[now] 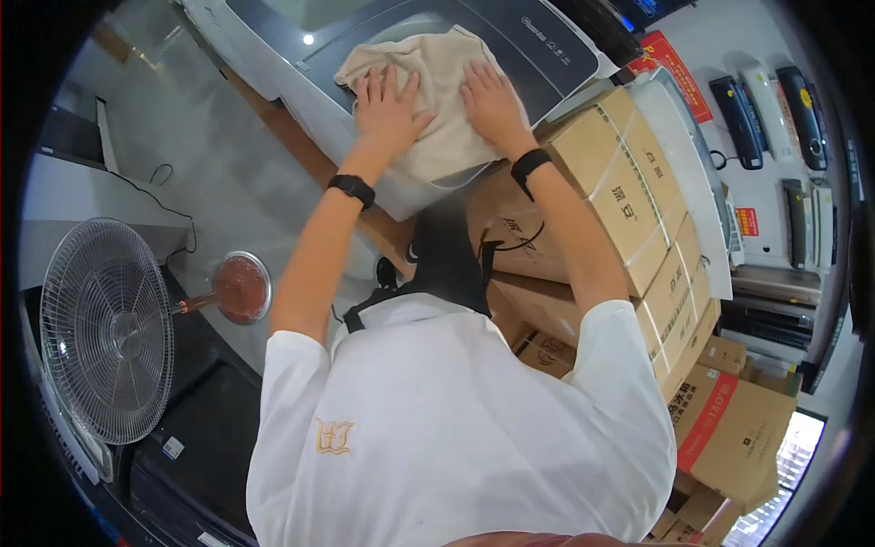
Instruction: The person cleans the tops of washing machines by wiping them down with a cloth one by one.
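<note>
Two open palms on a beige cloth

From where I stand, the person in the white shirt (pixel 456 392) has both arms stretched forward over a dark-topped appliance (pixel 547 87). A beige cloth (pixel 447 91) lies on top of it, a little wrinkled, its near part reaching over the front edge.

The left hand (pixel 386 114) rests on the left part of the cloth, palm down, fingers spread and thumb pointing inward. The right hand (pixel 493 105) lies on the right part, also palm down, fingers stretched forward. Both are open and flattish, with cloth showing between them; neither is closed around anything, though I cannot tell how hard they press. There's a black watch (pixel 352 189) on the left wrist and a black band (pixel 530 167) on the right.

Just beside the appliance, to the person's right, strapped cartons (pixel 629 196) are stacked, and farther back stands a box with a red stripe (pixel 738 428). Long, narrow units (pixel 738 118) hang on the wall beyond. Over on the left, well apart from the cloth, is a fan with a round wire guard (pixel 108 328).
</note>
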A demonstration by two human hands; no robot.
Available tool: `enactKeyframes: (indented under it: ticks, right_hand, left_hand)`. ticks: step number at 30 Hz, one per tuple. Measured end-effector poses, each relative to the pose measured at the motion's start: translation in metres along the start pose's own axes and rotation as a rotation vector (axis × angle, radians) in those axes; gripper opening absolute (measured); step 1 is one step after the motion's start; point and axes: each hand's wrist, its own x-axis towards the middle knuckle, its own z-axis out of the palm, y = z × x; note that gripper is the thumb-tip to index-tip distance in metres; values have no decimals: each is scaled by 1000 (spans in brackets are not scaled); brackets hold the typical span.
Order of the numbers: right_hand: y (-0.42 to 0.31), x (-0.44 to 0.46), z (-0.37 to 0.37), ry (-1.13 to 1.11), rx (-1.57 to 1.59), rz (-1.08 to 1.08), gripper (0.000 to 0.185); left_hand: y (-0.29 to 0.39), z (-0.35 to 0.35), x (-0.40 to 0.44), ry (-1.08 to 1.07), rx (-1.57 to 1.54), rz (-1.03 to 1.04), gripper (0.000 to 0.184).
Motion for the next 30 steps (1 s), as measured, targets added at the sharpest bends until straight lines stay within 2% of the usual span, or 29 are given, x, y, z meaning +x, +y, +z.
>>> enactKeyframes:
  ticks: [4,6,8,10,13,17,20,23,26,30]
  right_hand:
    - [-46,-39,-9,116,-95,30,58]
    - [-55,-61,-23,57,-36,56,59]
    - [-46,-70,-31,-4,46,64,60]
    - [-21,-62,-23,24,18,-32,60]
    - [12,-28,-7,-55,-92,-137,57]
    - [20,3,12,-89,-277,-179,56]
    - [-22,-7,15,82,1,156,58]
    - [-59,-55,-5,96,-59,275,61]
    - [-55,-76,-21,56,-3,239,62]
    - [-6,-50,-9,-23,20,121,58]
  left_hand:
    - [2,-7,-21,-11,-57,6,78]
    - [11,-21,-40,-25,-68,-29,77]
    - [11,-26,-42,-25,-71,-51,77]
    - [9,-31,-43,-22,-69,-39,78]
    - [-4,-35,-1,-294,-18,-76,82]
    - [-29,-5,32,-199,-42,-37,82]
    - [-25,-2,20,-142,-35,-45,79]
    - [-15,-11,-10,-103,-79,-55,80]
    - [-7,-21,-29,-148,-99,-82,83]
    - [-1,-27,-18,-201,-89,-100,82]
